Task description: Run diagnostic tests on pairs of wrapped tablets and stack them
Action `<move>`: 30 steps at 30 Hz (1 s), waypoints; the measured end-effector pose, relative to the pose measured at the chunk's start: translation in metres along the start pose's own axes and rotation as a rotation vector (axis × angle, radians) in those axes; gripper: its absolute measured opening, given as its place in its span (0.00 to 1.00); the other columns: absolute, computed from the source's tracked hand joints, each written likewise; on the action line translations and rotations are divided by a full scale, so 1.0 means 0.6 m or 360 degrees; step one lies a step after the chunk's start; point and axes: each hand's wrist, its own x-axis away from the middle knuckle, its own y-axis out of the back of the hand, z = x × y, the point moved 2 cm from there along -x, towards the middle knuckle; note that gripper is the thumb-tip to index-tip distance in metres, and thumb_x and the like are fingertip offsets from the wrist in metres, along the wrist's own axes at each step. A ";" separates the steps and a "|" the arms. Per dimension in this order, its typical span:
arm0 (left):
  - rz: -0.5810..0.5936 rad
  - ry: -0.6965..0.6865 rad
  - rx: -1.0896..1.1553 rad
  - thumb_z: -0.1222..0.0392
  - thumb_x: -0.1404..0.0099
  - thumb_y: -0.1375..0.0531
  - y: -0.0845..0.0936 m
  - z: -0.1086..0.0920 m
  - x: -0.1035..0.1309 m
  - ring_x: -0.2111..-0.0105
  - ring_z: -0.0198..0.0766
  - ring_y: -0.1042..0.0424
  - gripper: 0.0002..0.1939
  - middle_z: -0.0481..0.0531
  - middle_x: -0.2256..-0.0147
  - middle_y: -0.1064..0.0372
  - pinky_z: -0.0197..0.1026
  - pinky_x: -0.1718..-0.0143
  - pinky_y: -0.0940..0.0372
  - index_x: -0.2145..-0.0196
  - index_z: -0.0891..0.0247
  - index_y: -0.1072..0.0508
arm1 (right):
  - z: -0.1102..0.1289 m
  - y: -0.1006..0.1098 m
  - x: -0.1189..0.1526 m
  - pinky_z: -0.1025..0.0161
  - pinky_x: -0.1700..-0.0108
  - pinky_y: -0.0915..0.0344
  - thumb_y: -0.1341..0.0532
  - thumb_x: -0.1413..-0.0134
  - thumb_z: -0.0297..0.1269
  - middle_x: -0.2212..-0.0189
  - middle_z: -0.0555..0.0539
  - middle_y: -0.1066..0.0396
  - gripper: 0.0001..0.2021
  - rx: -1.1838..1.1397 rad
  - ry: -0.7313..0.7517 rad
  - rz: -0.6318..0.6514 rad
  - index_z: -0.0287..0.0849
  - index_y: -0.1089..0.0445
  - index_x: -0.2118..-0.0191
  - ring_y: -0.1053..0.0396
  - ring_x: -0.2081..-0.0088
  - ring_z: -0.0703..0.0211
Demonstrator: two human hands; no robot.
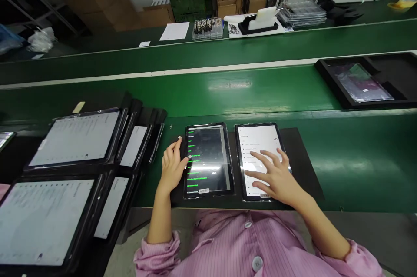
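Observation:
Two tablets lie side by side on a black mat [304,159] in front of me. The left tablet [208,159] shows green text lines on a dark screen. My left hand [172,166] rests at its left edge, the thumb touching the edge and the fingers partly spread. On the right tablet [243,138] a white list page is lit, with a toggle near its upper right. My right hand [273,172] is spread over that screen and holds nothing; fingertips hover at or touch the list. Part of the list is hidden beneath it.
Stacked trays with lit tablets [78,138] fill the left side. A black foam tray holding a wrapped device [361,81] lies at the right on the green conveyor [228,88]. Behind stand a clear parts box [207,29], green crates [187,1] and stacked clear trays [302,11].

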 end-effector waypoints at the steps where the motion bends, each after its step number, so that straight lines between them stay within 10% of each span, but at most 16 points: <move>1: 0.0035 -0.0051 0.0052 0.50 0.31 0.50 0.003 0.003 0.002 0.35 0.55 0.42 0.40 0.60 0.34 0.44 0.60 0.34 0.46 0.24 0.55 0.53 | -0.010 0.007 0.006 0.28 0.33 0.57 0.43 0.29 0.44 0.37 0.45 0.33 0.14 -0.0016 -0.0032 -0.0024 0.58 0.17 0.57 0.40 0.37 0.37; 8: 0.0120 -0.0274 0.0043 0.58 0.39 0.46 0.007 0.010 0.005 0.36 0.56 0.40 0.49 0.59 0.33 0.43 0.58 0.34 0.47 0.23 0.57 0.58 | -0.089 0.054 0.080 0.35 0.37 0.44 0.56 0.26 0.52 0.47 0.41 0.29 0.28 -0.0320 -0.0428 -0.0406 0.50 0.19 0.57 0.32 0.46 0.40; 17: 0.0034 -0.0245 -0.0162 0.49 0.32 0.45 -0.005 0.000 0.000 0.37 0.58 0.39 0.44 0.64 0.34 0.42 0.59 0.36 0.45 0.24 0.59 0.57 | -0.017 0.004 0.055 0.28 0.34 0.55 0.46 0.30 0.53 0.34 0.43 0.39 0.19 -0.0004 -0.0321 -0.0021 0.63 0.24 0.41 0.42 0.37 0.35; 30: -0.0047 -0.0135 -0.0182 0.49 0.29 0.49 -0.007 -0.005 0.000 0.38 0.55 0.38 0.39 0.63 0.34 0.40 0.58 0.36 0.44 0.24 0.60 0.52 | -0.045 0.016 0.060 0.31 0.32 0.54 0.46 0.30 0.49 0.42 0.40 0.34 0.17 -0.0071 -0.0526 -0.0292 0.52 0.29 0.44 0.38 0.42 0.39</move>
